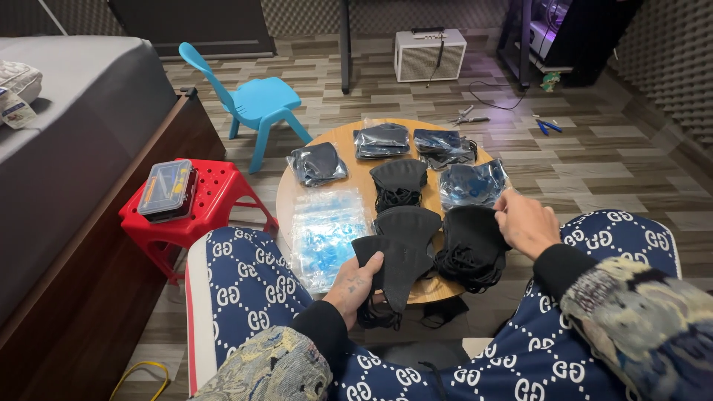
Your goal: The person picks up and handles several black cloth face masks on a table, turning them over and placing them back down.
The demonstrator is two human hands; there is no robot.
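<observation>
My left hand [355, 284] grips a black cloth face mask [394, 260] by its left side at the near edge of a small round wooden table [351, 137]. My right hand [526, 221] is closed, with its fingers pinching the top of a heap of black masks [469, 245] at the table's right side. Another black mask [399, 180] lies in the middle. Several masks sealed in clear bags [381, 140] line the far half of the table. A stack of clear plastic bags [325, 234] lies at the near left.
A red plastic stool [215, 200] with a small compartment box [167, 189] stands to the left beside a grey bed [74, 111]. A blue child's chair [256, 100] is behind the table. Pliers [549, 127], a cable and a white amplifier [429, 53] are on the wooden floor beyond.
</observation>
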